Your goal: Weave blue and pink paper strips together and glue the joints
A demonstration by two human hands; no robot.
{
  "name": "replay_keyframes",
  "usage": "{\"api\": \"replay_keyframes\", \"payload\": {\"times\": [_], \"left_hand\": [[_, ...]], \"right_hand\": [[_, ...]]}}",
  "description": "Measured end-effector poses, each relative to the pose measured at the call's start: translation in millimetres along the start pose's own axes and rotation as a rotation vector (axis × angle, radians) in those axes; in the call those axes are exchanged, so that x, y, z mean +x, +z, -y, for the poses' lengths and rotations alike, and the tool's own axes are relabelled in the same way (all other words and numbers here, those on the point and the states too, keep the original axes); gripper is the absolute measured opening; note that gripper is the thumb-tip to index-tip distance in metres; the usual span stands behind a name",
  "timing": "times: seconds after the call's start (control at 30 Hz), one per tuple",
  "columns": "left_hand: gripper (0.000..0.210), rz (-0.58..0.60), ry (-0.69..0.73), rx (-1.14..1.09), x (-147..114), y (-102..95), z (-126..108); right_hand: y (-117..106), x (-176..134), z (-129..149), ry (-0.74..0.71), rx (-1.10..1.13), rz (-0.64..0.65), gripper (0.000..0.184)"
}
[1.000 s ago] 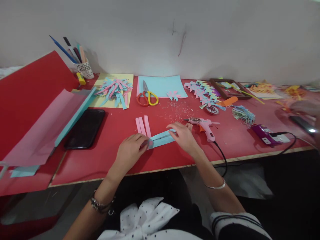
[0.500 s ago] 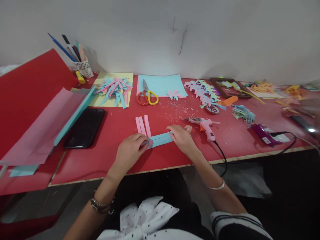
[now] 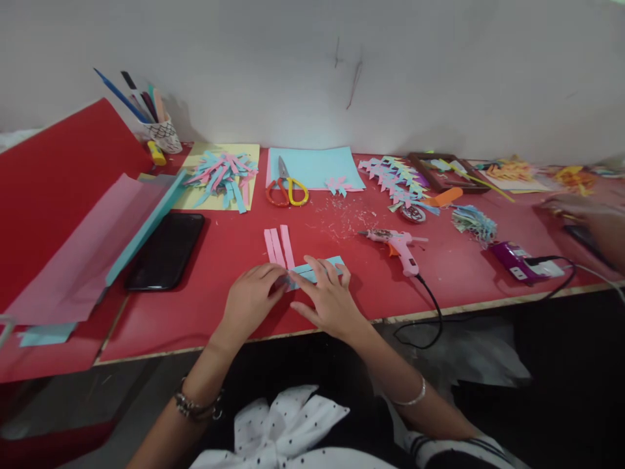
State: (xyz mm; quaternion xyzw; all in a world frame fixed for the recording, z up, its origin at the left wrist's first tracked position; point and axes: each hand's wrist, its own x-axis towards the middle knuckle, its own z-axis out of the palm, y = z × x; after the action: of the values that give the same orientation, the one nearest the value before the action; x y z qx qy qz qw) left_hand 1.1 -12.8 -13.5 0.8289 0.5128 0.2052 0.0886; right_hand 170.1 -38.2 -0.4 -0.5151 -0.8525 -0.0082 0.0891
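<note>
Light blue paper strips (image 3: 336, 261) lie side by side on the red table, slightly tilted. My left hand (image 3: 250, 298) pinches their left end, and its fingertips partly hide what is there. Over the middle of the strips rests my right hand (image 3: 329, 301), fingers spread, with the index fingertip close to the left hand's grip. Several pink paper strips (image 3: 276, 247) lie just beyond my left fingers.
Scissors (image 3: 288, 189) lie by blue sheets (image 3: 317, 159) at the back. A pink glue gun (image 3: 401, 247), its cord over the edge, is to the right. A black phone (image 3: 166, 251) lies left. Another person's hand (image 3: 598, 221) is far right.
My right hand has slid left from the right end of the blue strips to their middle, its fingers now spread. My left hand stays put. The other person's hand at far right has come further in.
</note>
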Motion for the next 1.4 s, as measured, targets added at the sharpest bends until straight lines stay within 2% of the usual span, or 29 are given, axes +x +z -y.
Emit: {"api": "replay_keyframes", "payload": {"times": [0.2, 0.53, 0.7, 1.03, 1.13, 1.27, 1.33, 1.4], "left_hand": [[0.016, 0.003, -0.011, -0.038, 0, 0.9, 1], [0.015, 0.005, -0.027, -0.049, 0, -0.6, -1], [0.015, 0.007, -0.028, -0.051, 0, -1.2, -1], [0.015, 0.019, -0.01, -0.052, -1, -2.3, 0], [0.016, 0.034, 0.005, -0.055, -1, -2.9, 1], [0.02, 0.077, 0.048, -0.069, -1, -5.2, 9], [0.023, 0.06, 0.041, -0.038, -3, -7.2, 15], [0.031, 0.008, -0.026, 0.025, -5, -9.5, 22]], "right_hand": [[-1, -4, -7, 0.11, 0.019, 0.037, 0.048], [-2, -13, -29, 0.27, -0.033, -0.045, 0.04], [-2, -17, -38, 0.303, -0.055, -0.096, 0.038], [-3, -18, -45, 0.354, -0.073, -0.114, 0.037], [-1, -21, -48, 0.366, -0.075, -0.158, 0.038], [0, -27, -60, 0.447, -0.075, -0.294, 0.035], [-2, -31, -68, 0.485, -0.064, -0.364, 0.032], [-5, -32, -74, 0.493, -0.028, -0.407, 0.029]]}}
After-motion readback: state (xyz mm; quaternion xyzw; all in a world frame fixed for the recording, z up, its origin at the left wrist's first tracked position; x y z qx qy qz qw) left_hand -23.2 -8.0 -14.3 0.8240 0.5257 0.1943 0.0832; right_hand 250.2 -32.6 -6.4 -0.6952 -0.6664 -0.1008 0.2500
